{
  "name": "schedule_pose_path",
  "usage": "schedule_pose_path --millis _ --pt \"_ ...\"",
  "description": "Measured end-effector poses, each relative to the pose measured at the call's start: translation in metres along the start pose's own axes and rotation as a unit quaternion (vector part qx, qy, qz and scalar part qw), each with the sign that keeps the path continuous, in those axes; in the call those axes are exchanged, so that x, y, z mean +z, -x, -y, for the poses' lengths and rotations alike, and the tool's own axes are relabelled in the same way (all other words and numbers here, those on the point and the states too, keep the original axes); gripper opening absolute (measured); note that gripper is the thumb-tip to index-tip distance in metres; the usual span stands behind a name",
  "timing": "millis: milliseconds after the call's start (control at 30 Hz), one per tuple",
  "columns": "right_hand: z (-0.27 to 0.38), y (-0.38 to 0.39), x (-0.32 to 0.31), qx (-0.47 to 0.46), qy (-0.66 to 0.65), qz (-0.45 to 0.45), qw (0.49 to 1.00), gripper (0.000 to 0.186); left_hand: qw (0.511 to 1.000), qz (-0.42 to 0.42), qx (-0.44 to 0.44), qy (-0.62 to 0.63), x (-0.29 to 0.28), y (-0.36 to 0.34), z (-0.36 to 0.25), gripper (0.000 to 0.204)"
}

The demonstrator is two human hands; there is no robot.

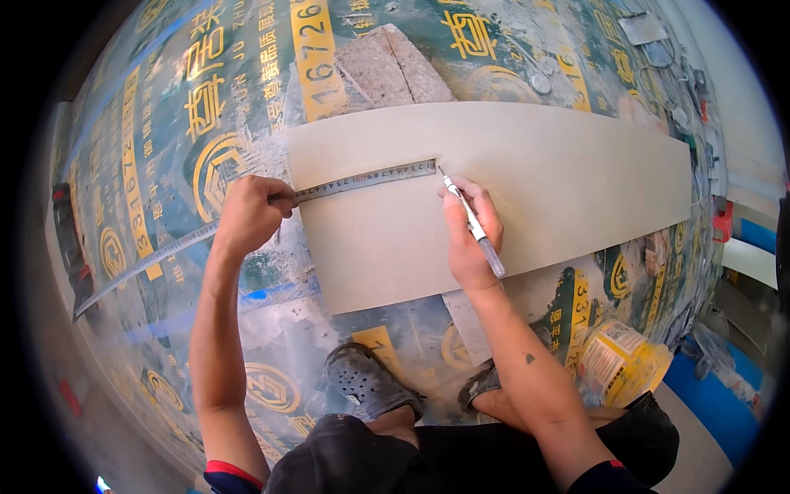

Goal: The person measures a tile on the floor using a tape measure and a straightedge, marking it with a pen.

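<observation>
A large beige tile [568,185] lies flat before me. Across its left part runs a long steel ruler [362,179], which reaches past the tile's left edge far to the left. My left hand [251,214] is closed around the ruler near that edge. In my right hand [473,230] is a slim white marker pen [471,216], gripped like a pencil. The pen's tip points at the ruler's right end, close to the tile's face; whether it touches cannot be made out.
Printed green protective sheeting [164,206] covers the floor, dusty in places. Behind the tile sits a rough grey slab [391,70]. A yellow bucket [625,362] stands at the lower right, near my foot in a dark clog [370,379]. Cables and small tools [679,90] lie along the right wall.
</observation>
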State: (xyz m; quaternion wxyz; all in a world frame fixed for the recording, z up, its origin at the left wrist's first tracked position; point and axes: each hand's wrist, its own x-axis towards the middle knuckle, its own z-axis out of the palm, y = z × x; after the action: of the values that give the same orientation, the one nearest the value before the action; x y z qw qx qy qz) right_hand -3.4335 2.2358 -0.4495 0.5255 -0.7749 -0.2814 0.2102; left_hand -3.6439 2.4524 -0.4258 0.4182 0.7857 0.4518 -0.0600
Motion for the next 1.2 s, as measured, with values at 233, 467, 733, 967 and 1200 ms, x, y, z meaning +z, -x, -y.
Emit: schedule_pose_path --millis 233,467,733,967,1200 --pt "-0.001 0.0 0.004 -0.017 0.001 0.002 1.0 0.022 1.0 -0.005 -0.003 0.004 -0.002 0.001 0.004 0.019" --pt "0.0 -0.001 0.003 -0.03 0.031 0.013 0.999 0.022 1.0 -0.005 0.007 0.011 -0.001 0.001 0.005 0.019" --pt "0.015 0.002 0.0 0.041 -0.015 0.016 0.999 0.024 1.0 0.003 0.013 0.014 -0.004 0.001 0.007 0.02" --pt "0.002 -0.003 -0.043 -0.005 -0.021 -0.099 0.995 0.031 0.995 0.074 -0.055 0.041 0.011 0.062 -0.015 0.021" --pt "0.004 0.029 -0.051 0.0 0.075 -0.044 0.996 0.034 0.995 0.066 -0.076 -0.015 0.037 0.123 -0.003 0.016"
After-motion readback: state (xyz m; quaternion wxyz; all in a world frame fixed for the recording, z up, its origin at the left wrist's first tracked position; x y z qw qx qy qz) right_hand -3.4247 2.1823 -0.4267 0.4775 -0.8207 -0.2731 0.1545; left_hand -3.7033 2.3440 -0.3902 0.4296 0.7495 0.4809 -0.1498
